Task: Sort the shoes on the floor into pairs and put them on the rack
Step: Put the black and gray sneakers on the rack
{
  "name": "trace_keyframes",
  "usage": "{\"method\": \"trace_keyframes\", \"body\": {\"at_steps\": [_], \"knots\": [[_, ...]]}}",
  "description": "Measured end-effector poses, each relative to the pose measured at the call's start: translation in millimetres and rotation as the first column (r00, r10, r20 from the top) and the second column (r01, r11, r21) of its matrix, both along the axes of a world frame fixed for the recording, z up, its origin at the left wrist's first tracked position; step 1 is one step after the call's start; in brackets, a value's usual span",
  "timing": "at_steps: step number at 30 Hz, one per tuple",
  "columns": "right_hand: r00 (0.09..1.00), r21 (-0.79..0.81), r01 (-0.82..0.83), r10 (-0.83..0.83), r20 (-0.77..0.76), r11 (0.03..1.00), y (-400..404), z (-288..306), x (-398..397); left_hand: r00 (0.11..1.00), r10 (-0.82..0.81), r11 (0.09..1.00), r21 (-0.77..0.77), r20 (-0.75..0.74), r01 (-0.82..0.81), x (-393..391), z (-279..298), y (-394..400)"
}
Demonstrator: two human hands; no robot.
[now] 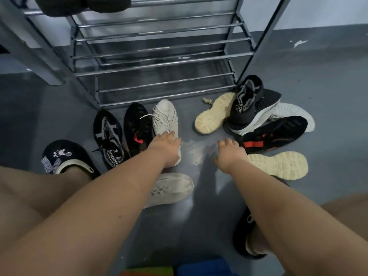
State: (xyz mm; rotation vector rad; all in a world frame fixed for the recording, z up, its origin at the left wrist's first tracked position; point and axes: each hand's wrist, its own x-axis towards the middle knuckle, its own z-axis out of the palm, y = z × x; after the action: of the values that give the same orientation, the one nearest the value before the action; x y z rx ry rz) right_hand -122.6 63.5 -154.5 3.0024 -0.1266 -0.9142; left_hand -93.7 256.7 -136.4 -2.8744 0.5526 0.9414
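Note:
Three shoes stand side by side in front of the metal rack [159, 64]: a black patterned sneaker [108, 134], a black sneaker with red accents [137, 126] and a white knit sneaker [166, 118]. My left hand [165, 150] rests on the heel end of the white sneaker, fingers curled over it. My right hand [231, 154] hovers open above the bare floor. To its right lie a black and red sneaker [278, 132], a cream sole facing up [278, 165], another upturned cream sole [214, 113] and a black patterned sneaker [246, 102]. A second white shoe [171, 189] lies under my left forearm.
A black mesh shoe with a white sole [264, 108] and a white shoe [292, 114] lie in the right pile. My feet wear black clogs [63, 156], [245, 234]. Dark items [79, 5] sit on the rack's top shelf. A crumpled scrap [207, 101] lies by the rack.

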Motion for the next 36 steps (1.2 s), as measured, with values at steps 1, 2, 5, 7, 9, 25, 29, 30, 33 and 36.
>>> {"method": "trace_keyframes", "body": {"at_steps": [1,2,5,7,9,25,29,30,33,36], "knots": [[1.0,-0.008,0.009,-0.009,0.007,1.0,-3,-3,3,1.0,-0.003,1.0,0.001,-0.006,0.003,6,0,-6],[1.0,-0.012,0.02,-0.02,0.011,1.0,-6,-5,7,1.0,0.0,1.0,-0.005,-0.013,0.0,13,-1,-11],[0.999,-0.013,0.047,-0.047,0.014,0.999,-10,-13,20,0.999,0.016,0.999,-0.03,-0.039,-0.018,29,-6,-24],[0.996,0.006,0.072,-0.072,0.06,0.997,-14,-14,33,0.998,0.036,0.998,-0.051,-0.051,-0.039,40,-10,-32],[0.983,0.039,0.121,-0.125,0.136,0.992,-21,-12,49,0.996,0.055,0.995,-0.078,-0.064,-0.06,51,-14,-41],[0.58,0.542,0.603,-0.788,0.206,0.586,-68,-33,91,0.669,0.383,0.519,-0.452,-0.637,-0.726,113,-52,-182],[0.288,0.678,0.693,-0.956,0.051,0.245,-70,-34,105,0.493,0.492,0.296,-0.395,-0.717,-0.87,117,-54,-190],[0.26,0.697,0.689,-0.965,0.02,0.2,-72,-33,106,0.456,0.499,0.257,-0.376,-0.737,-0.89,119,-55,-190],[0.213,0.732,0.674,-0.975,-0.063,0.1,-76,-28,103,0.375,0.518,0.162,-0.342,-0.769,-0.926,119,-53,-185],[0.195,0.741,0.672,-0.968,-0.158,0.014,-68,-24,98,0.34,0.544,0.101,-0.342,-0.768,-0.934,114,-54,-173]]}}
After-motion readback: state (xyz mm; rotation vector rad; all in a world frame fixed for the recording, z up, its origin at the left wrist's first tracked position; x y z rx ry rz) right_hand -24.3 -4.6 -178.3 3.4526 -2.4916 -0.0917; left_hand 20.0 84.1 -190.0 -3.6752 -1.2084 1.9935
